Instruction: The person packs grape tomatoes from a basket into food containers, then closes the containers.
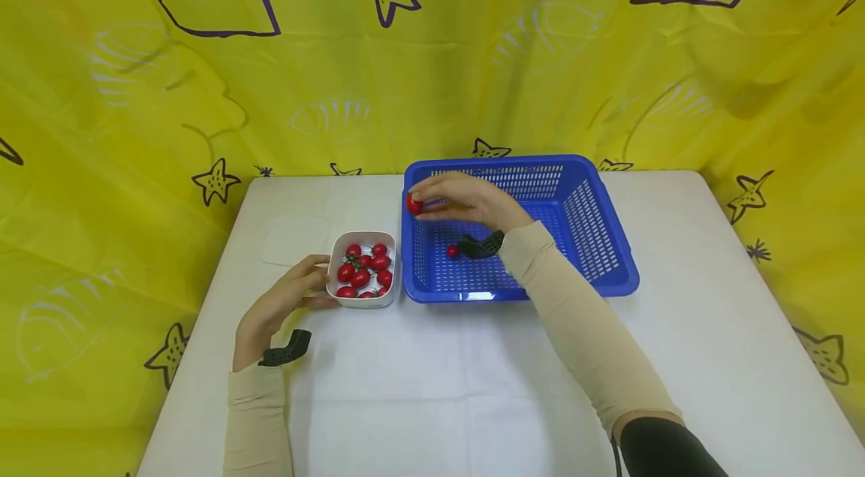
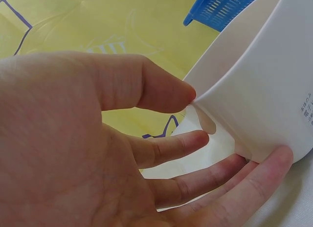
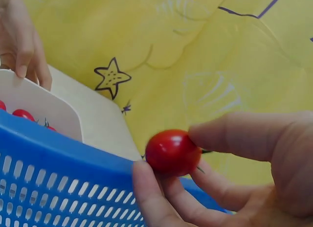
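Observation:
My right hand [image 1: 466,199] pinches a shiny red cherry tomato [image 3: 171,149] between thumb and fingertips, over the left rim of a blue perforated basket [image 1: 432,297]. Inside the basket another small red tomato [image 1: 452,251] shows near the right wrist strap. My left hand [image 1: 297,287] touches the left side of a white square-cornered container [image 2: 274,85]. Its thumb tip lies at the rim, and the other fingers spread fairly straight along the outer wall beside a handle slot. Several red cherry tomatoes [image 1: 360,279] lie in the container, some with green stems.
The basket and container stand side by side on a white-covered table [image 1: 419,372]. A yellow curtain [image 1: 446,71] with starfish prints hangs behind the table and along both sides. Black wrist mounts [image 1: 287,348] sit on both wrists.

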The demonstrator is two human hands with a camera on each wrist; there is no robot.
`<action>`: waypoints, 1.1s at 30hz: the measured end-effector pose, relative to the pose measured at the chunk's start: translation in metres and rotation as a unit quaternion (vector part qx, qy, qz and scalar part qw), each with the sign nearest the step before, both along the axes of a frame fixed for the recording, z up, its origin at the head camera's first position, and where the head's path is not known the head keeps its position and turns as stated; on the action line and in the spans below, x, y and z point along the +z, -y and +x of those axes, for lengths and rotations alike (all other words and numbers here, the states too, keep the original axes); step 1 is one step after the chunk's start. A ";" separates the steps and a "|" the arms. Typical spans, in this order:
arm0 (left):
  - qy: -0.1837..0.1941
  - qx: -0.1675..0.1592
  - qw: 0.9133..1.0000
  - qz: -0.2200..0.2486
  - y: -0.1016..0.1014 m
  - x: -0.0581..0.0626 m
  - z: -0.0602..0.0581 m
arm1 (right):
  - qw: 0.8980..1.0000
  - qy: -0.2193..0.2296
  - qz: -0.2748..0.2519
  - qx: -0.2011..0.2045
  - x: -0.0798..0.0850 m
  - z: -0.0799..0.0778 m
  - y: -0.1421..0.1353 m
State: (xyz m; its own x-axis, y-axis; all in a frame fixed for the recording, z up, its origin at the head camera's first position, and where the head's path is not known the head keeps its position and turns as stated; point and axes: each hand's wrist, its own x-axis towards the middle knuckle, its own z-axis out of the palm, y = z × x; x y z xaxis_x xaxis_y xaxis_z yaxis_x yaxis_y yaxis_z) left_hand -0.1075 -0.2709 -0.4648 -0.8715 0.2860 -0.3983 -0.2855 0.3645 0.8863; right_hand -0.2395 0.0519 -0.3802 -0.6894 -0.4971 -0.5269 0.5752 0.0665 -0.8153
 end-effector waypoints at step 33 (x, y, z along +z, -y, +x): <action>0.013 0.012 1.000 0.001 -0.001 -0.002 -0.004 | 0.939 -0.112 0.156 0.286 0.005 0.006 0.090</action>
